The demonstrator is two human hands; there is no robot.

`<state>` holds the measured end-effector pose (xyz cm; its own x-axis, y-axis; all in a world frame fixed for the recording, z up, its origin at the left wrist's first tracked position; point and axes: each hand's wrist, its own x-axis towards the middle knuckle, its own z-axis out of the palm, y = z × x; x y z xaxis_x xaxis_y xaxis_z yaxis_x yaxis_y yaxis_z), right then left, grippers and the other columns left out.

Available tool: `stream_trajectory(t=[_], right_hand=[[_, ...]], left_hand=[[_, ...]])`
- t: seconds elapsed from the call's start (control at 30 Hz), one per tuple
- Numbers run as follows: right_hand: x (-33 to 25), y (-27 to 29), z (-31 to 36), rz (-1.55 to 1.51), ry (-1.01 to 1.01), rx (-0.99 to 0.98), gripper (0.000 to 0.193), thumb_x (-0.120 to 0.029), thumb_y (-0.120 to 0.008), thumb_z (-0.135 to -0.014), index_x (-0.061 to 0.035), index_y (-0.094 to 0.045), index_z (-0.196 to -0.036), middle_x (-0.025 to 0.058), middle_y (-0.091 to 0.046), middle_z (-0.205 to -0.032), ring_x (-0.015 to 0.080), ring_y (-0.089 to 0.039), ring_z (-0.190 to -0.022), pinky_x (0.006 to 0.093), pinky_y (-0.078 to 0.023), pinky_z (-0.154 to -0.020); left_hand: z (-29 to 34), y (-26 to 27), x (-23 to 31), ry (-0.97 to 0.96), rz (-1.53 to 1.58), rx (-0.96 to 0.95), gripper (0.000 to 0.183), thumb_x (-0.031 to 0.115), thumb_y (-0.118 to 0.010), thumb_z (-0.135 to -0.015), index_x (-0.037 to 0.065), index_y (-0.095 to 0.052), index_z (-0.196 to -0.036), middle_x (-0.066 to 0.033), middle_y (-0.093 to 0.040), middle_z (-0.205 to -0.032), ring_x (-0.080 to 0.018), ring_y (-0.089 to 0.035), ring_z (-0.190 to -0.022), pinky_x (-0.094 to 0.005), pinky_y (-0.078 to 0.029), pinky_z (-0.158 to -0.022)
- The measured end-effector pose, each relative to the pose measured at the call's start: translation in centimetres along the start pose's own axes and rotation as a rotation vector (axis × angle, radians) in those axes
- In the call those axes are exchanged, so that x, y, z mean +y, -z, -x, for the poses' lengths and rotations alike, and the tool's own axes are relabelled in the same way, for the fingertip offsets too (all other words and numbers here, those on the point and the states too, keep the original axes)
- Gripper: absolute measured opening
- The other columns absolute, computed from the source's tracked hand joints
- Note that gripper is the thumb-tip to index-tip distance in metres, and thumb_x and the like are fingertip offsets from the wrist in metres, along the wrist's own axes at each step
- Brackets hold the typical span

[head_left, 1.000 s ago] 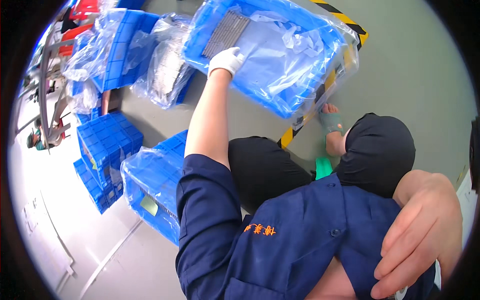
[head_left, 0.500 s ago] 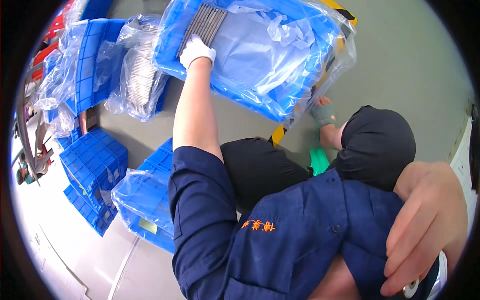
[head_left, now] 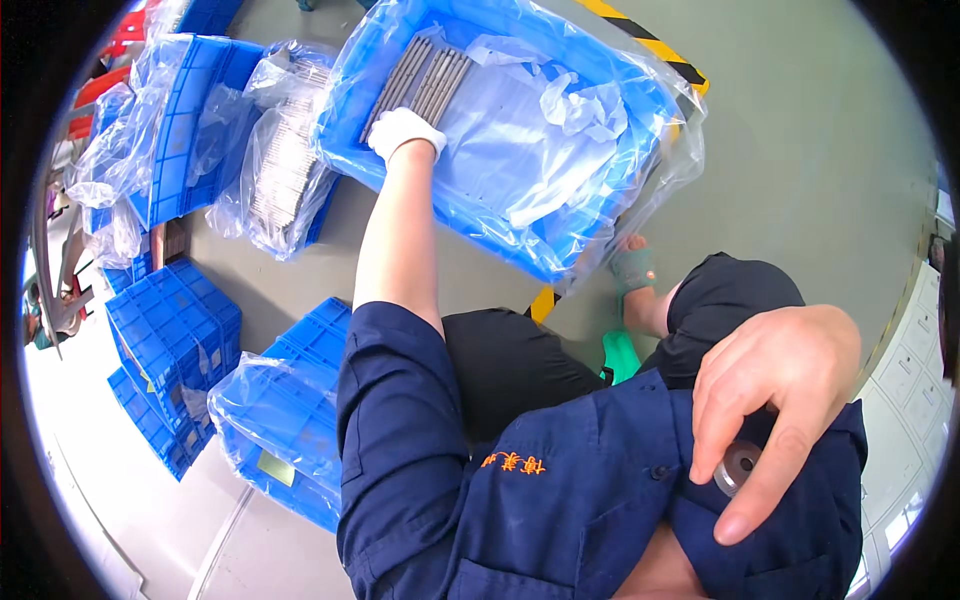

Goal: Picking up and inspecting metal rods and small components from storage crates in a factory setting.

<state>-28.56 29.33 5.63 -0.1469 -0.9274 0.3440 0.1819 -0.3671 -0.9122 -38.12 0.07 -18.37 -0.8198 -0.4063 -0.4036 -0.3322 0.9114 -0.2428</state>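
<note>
My left hand (head_left: 405, 133), in a white glove, reaches into the blue plastic-lined crate (head_left: 480, 232) at the top. Its fingers lie over the near ends of a row of slim metal rods (head_left: 440, 85), at the crate's left wall. The fingertips are largely hidden, and I cannot make out whether a rod is gripped. My bare right hand (head_left: 785, 375) is in front of my chest with fingers bent. A small grey metal ring-shaped piece (head_left: 738, 468) shows between its fingers, which curl round it.
Left of the crate stands another bagged blue crate (head_left: 285, 180) full of thin metal pieces. Stacked blue crates (head_left: 175, 330) and a film-covered crate (head_left: 290, 420) are at the lower left. Black-and-yellow floor tape (head_left: 660, 45) runs beside the lined crate. My knees are bent below it.
My right hand has moved up and left, bringing the ring-shaped piece along. A gap now parts the row of rods into two groups. My left hand has shifted slightly right and down.
</note>
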Motion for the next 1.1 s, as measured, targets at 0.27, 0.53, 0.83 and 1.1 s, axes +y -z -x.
stream_trajectory(t=[0.27,0.53,0.83,1.1], right_hand=[[0.1,0.0,0.3,-0.038,0.017,0.057,0.024,-0.002,-0.054,-0.079,-0.0081,-0.063,-0.100,0.0146,-0.057,-0.091,0.0227,-0.059,-0.072,0.0271,-0.047,-0.062],[0.0,0.0,0.5,-0.029,0.030,0.073,0.022,-0.004,-0.055,-0.079,-0.0069,-0.064,-0.099,0.0152,-0.058,-0.091,0.0234,-0.059,-0.073,0.0277,-0.047,-0.063],[0.0,-0.1,0.3,-0.048,0.019,0.058,0.026,-0.006,-0.065,-0.073,-0.0051,-0.063,-0.098,0.0151,-0.057,-0.092,0.0238,-0.058,-0.073,0.0273,-0.047,-0.063],[0.4,-0.3,0.6,-0.031,0.012,0.103,0.029,-0.007,-0.068,-0.070,-0.0011,-0.062,-0.098,0.0156,-0.057,-0.093,0.0239,-0.057,-0.073,0.0280,-0.047,-0.062]], left_hand=[[-1.2,-0.9,0.2,-0.054,-0.073,-0.024,0.028,0.019,-0.054,-0.073,0.005,-0.063,-0.096,-0.0146,-0.060,-0.101,-0.0263,-0.058,-0.094,-0.0362,-0.045,-0.080],[-0.8,0.5,0.0,-0.099,0.007,0.092,0.024,0.015,-0.053,-0.073,0.007,-0.063,-0.093,-0.0150,-0.061,-0.095,-0.0277,-0.060,-0.090,-0.0357,-0.047,-0.076],[-0.5,0.7,-0.2,-0.178,0.015,0.181,0.018,0.015,-0.045,-0.080,0.007,-0.055,-0.093,-0.0141,-0.062,-0.089,-0.0273,-0.061,-0.086,-0.0386,-0.045,-0.076],[-0.9,2.4,-0.1,-0.207,-0.060,0.151,0.022,0.016,-0.048,-0.078,0.010,-0.062,-0.094,-0.0137,-0.063,-0.089,-0.0294,-0.060,-0.088,-0.0363,-0.044,-0.079]])
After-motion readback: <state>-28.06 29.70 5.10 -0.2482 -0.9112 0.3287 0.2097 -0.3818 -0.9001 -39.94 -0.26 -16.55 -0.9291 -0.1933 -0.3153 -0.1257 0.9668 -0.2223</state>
